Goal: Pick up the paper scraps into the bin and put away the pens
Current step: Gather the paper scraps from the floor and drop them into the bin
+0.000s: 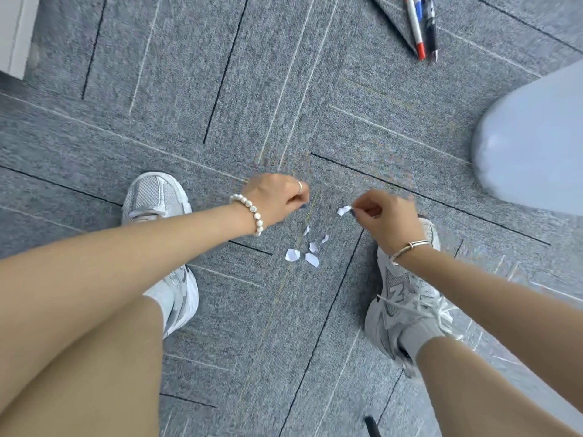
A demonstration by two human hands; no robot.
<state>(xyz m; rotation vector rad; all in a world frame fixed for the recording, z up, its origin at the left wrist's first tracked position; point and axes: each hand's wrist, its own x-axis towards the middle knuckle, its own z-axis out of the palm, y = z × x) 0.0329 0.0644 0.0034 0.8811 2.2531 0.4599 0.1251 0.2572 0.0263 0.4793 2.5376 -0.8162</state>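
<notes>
A small white paper scrap [344, 210] is pinched between the thumb and forefinger of the right hand [386, 220], the remaining fingers being curled inward toward the palm; the scrap is held clear of the grey carpet [220, 105]. The left hand [277, 198] is closed into a loose fist with its fingertips drawn together and pointed down; whether anything is enclosed in it cannot be told. A pearl bracelet [250, 216] is worn on the left wrist and a thin metal bangle [408, 249] on the right. Just below and between the two hands, a cluster of loose paper scraps [304, 252] is seen lying on the carpet, close together. The cluster is flanked by two pale sneakers, the left sneaker [157, 203] well apart from it and the right sneaker [407, 294] nearer. Open carpet is left between the feet and beyond the hands. At the top right edge, several pens [422, 26] are lain side by side, well apart from the scraps. A rounded pale bin [533, 140] is cut off by the right edge, its opening not shown.
</notes>
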